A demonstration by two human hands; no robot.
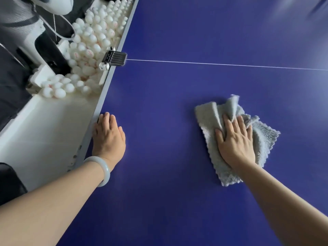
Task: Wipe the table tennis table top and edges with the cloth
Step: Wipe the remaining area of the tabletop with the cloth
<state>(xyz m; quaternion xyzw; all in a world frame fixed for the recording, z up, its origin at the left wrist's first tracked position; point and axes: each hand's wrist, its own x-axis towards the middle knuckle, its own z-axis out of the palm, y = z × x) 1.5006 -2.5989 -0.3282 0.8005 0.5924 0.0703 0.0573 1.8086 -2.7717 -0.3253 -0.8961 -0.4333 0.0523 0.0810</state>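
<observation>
The blue table tennis table top point(186, 95) fills most of the head view, with its grey left edge point(104, 89) running up and to the right. A pale grey fluffy cloth point(209, 118) lies crumpled on the top at the right. My right hand point(236, 141) presses flat on the cloth with straight, spread fingers. My left hand point(108, 135) rests flat on the table right by the left edge, its fingers straight and holding nothing. A pale bangle point(104, 167) sits on my left wrist.
A black net clamp point(113, 58) grips the left edge, and a thin white line point(221, 64) runs from it across the top. Beyond the edge a white tray point(58, 118) holds several white balls point(88, 50). Dark and white machine parts point(40, 39) stand at upper left.
</observation>
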